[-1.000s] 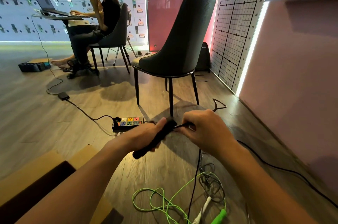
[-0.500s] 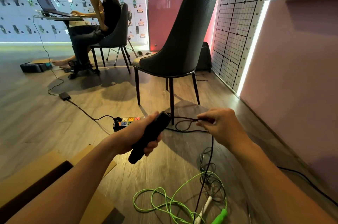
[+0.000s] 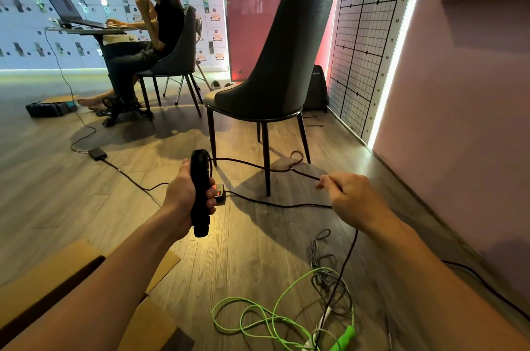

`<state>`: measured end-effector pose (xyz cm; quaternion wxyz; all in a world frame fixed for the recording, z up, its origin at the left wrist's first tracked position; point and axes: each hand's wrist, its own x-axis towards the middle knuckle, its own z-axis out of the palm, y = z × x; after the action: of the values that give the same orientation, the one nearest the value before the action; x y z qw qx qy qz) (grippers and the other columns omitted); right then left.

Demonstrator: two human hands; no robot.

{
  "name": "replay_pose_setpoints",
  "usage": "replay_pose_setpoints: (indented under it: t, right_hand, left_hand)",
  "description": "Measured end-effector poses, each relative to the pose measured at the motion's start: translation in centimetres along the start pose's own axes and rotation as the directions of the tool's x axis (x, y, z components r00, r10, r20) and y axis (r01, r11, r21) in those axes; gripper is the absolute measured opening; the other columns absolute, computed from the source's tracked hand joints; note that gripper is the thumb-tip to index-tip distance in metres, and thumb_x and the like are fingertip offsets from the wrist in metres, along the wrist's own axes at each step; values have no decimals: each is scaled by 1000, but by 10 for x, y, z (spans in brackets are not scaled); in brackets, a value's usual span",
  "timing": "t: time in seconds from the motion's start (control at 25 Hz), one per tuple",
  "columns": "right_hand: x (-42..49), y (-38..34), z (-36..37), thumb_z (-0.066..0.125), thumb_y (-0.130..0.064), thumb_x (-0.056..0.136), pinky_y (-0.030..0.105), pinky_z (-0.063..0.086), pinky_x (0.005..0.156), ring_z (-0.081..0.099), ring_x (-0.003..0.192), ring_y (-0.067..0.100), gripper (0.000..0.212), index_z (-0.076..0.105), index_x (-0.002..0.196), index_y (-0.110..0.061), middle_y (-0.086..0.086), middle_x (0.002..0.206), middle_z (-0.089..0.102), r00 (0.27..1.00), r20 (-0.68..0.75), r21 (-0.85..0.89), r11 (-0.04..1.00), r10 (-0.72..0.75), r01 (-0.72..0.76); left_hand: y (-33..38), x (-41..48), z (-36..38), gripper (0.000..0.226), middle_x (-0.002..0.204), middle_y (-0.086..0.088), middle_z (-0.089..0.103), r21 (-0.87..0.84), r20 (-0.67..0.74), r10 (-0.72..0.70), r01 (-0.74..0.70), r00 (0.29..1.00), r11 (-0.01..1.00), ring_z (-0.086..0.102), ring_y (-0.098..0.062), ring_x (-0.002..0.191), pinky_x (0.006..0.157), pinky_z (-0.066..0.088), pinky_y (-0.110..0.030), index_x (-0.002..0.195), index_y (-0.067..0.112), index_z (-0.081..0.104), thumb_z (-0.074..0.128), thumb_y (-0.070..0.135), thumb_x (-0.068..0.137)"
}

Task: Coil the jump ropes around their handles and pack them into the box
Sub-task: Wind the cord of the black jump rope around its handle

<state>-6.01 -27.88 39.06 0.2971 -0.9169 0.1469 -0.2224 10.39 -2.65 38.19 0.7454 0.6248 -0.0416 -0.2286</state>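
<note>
My left hand (image 3: 183,195) grips the black jump rope handle (image 3: 200,193), held nearly upright above the floor. Its black rope (image 3: 252,164) runs from the handle's top to the right, sagging, into my right hand (image 3: 348,198), which pinches it between thumb and fingers. From that hand the rope drops to the floor. A green jump rope (image 3: 258,319) lies in loose loops at the bottom, its green handle (image 3: 344,336) near the lower edge. A grey rope (image 3: 327,270) is tangled beside it. The open cardboard box (image 3: 34,287) sits at the lower left, partly behind my left arm.
A dark chair (image 3: 275,69) stands straight ahead on the wood floor. A power strip (image 3: 219,193) and its black cables lie under my hands. Another person sits on a second chair (image 3: 175,63) at a laptop, far left. The pink wall (image 3: 459,121) closes off the right side.
My hands have spread apart: the right drew the rope out to the right, the left turned the handle from slanted to nearly upright. The stretch of rope between them is longer.
</note>
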Motion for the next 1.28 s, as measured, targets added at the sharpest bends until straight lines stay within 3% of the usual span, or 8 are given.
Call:
replay_pose_setpoints:
  t: [0.08, 0.2, 0.48, 0.6, 0.8, 0.96, 1.2, 1.28]
  right_hand:
    - [-3, -3, 0, 53, -36, 102, 13, 31, 52, 46, 50, 0, 16, 65, 110, -30, -13, 62, 49, 997, 21, -22, 997, -68, 68]
    - [-2, -8, -3, 54, -28, 102, 12, 33, 47, 50, 51, 0, 13, 64, 95, -24, -9, 61, 54, 994, -40, -4, 995, -105, 104]
    - [-1, 8, -20, 40, -35, 107, 25, 34, 47, 51, 52, 17, 49, 64, 75, -7, 4, 56, 56, 924, -325, 95, 979, 202, -181]
    - [-6, 4, -19, 52, -44, 101, 18, 34, 48, 43, 46, 4, 20, 65, 102, -30, -7, 55, 49, 977, -181, 124, 988, 111, -89]
    - [-3, 9, -14, 59, -25, 100, 12, 33, 48, 50, 53, 4, 20, 66, 84, -17, -7, 63, 55, 983, -173, -11, 998, -56, 55]
    - [0, 12, -12, 44, -29, 106, 26, 34, 49, 50, 54, 15, 43, 55, 66, -16, 2, 59, 56, 963, -237, 18, 992, 126, -125]
    - [-4, 16, -22, 42, -34, 106, 32, 28, 50, 37, 46, 23, 61, 36, 50, -10, 7, 48, 41, 920, -231, -10, 944, 318, -329]
    - [-7, 12, -25, 47, -41, 103, 28, 25, 47, 32, 44, 18, 59, 36, 51, -15, 2, 47, 35, 907, -139, 204, 908, 398, -367]
  left_hand:
    - [0, 1, 0, 61, 54, -3, 47, -6, -10, 0, 0, 1000, 1000, 42, -17, 44, 49, 37, -30, 77, 10, 53, 26, 60, 100]
    - [-1, 3, -1, 61, 54, -3, 48, -36, -56, -9, 7, 998, 999, 42, -17, 44, 50, 37, -32, 79, 11, 52, 25, 62, 100]
    - [0, 9, -17, 61, 56, -3, 48, -192, -213, -95, 53, 973, 980, 42, -15, 47, 49, 39, -30, 84, 10, 52, 26, 64, 99]
    - [-3, 10, -15, 61, 58, -4, 49, -183, -204, -123, 85, 971, 979, 42, -15, 46, 46, 39, -29, 84, 10, 52, 27, 63, 99]
    - [-3, 10, -15, 61, 59, -4, 49, -203, -207, -126, 83, 970, 976, 43, -15, 47, 49, 39, -29, 83, 10, 53, 27, 63, 99]
    - [-4, 12, -17, 61, 58, -3, 49, -203, -230, -125, 78, 965, 976, 42, -15, 47, 51, 39, -30, 83, 10, 53, 26, 63, 99]
    - [-4, 16, -31, 61, 57, -2, 48, -260, -294, -137, 59, 946, 964, 42, -14, 42, 45, 38, -27, 83, 11, 53, 23, 62, 100]
    - [-7, 17, -32, 62, 58, -3, 50, -242, -282, -155, 86, 947, 966, 42, -15, 43, 45, 38, -28, 84, 10, 53, 23, 62, 100]
